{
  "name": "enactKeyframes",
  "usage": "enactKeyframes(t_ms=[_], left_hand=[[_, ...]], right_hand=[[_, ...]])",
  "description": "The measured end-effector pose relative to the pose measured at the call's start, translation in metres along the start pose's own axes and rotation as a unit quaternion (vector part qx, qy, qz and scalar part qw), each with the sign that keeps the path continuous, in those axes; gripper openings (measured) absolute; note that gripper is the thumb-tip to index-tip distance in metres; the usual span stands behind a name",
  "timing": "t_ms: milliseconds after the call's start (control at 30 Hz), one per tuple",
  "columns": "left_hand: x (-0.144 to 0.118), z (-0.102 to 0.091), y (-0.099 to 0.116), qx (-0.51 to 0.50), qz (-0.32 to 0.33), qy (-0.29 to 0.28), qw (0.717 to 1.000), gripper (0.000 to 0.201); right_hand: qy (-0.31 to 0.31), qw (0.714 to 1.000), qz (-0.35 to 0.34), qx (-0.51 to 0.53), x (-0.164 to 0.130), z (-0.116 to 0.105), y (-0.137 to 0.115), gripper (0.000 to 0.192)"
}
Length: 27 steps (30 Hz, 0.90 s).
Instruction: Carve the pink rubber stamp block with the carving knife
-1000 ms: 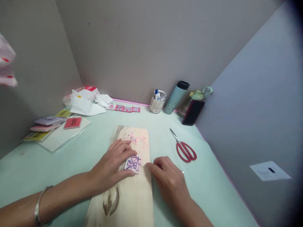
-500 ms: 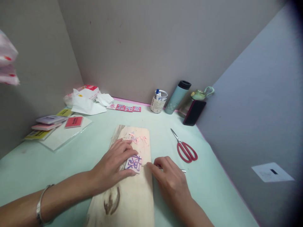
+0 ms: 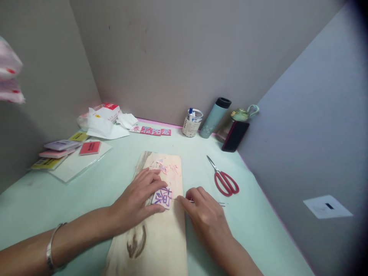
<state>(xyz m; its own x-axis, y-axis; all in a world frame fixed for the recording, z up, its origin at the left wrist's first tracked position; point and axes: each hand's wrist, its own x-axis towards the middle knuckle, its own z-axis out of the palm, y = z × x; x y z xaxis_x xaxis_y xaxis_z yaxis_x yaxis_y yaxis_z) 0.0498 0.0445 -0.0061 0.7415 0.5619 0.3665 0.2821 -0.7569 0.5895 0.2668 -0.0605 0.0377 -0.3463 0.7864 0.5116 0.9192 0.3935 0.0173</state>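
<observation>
Left hand (image 3: 138, 201), a bangle on its wrist, lies flat with fingers spread, pinning a small pink block (image 3: 162, 197) marked with purple strokes to a board (image 3: 161, 245) so it cannot slip. Right hand (image 3: 205, 216) pinches a thin metal tool (image 3: 201, 202), tip at the block's edge. Farther off on the table (image 3: 258, 222): red scissors (image 3: 224, 180), jar (image 3: 192, 123), flask (image 3: 214, 117).

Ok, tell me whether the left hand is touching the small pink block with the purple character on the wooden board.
Touching. The head view shows the left hand lying flat on the small pink block, fingers overlapping its left edge with no gap.
</observation>
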Motion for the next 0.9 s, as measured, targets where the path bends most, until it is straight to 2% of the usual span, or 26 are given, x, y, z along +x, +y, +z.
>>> enactKeyframes(t_ms=[500, 900], left_hand=[[0.001, -0.001, 0.0, -0.007, 0.01, 0.006, 1.0, 0.039], [0.002, -0.001, -0.001, -0.008, 0.009, 0.001, 1.0, 0.04]], right_hand=[[0.041, 0.998, -0.052, -0.009, -0.013, 0.001, 0.0, 0.024], [0.067, 0.997, -0.024, 0.0, -0.016, 0.005, 0.005, 0.025]])
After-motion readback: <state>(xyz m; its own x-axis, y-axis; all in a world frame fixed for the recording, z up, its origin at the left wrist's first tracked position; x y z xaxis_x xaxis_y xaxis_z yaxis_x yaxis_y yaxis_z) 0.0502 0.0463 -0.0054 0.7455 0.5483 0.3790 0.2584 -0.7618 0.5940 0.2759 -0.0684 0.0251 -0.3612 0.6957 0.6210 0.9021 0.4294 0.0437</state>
